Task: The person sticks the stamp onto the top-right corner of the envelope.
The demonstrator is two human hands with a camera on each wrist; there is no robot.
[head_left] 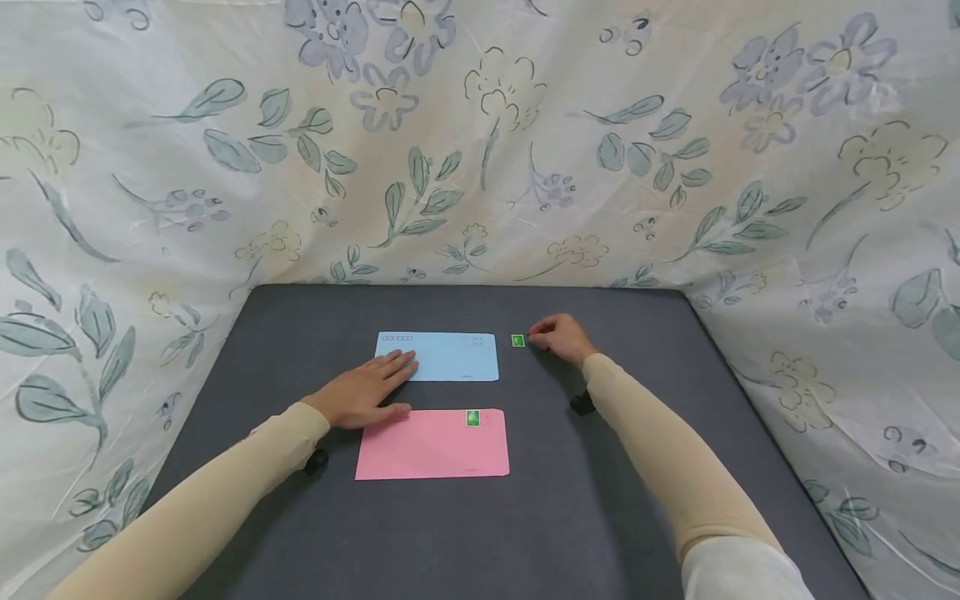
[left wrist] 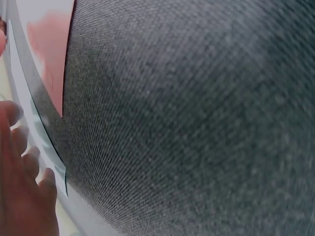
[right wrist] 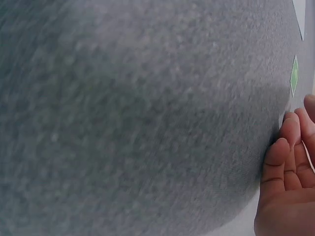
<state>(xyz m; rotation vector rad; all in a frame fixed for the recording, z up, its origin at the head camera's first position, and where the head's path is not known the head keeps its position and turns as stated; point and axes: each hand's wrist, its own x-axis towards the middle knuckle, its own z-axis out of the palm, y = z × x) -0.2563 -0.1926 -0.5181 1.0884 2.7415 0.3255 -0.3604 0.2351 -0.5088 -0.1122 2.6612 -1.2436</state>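
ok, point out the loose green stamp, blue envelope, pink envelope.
Loose green stamp [head_left: 518,341], head view, centre of its face.
Blue envelope [head_left: 453,359], head view, its visible middle.
Pink envelope [head_left: 433,447], head view, its visible middle.

Screened-off tabletop setup; home, office or lab can't be told, since a pale floral sheet [head_left: 555,33] hides the room on the far, left and right sides. Sheet is printed with bluish flowers and green leaves, slightly shiny, creased at right, and hangs down to the back edge of a dark grey table [head_left: 412,542], whose surface looks fine-textured up close in both wrist views. Only desk-type paper goods hint at use: a blue envelope [head_left: 450,363], a pink envelope [head_left: 427,450] and a loose green stamp [head_left: 518,341].
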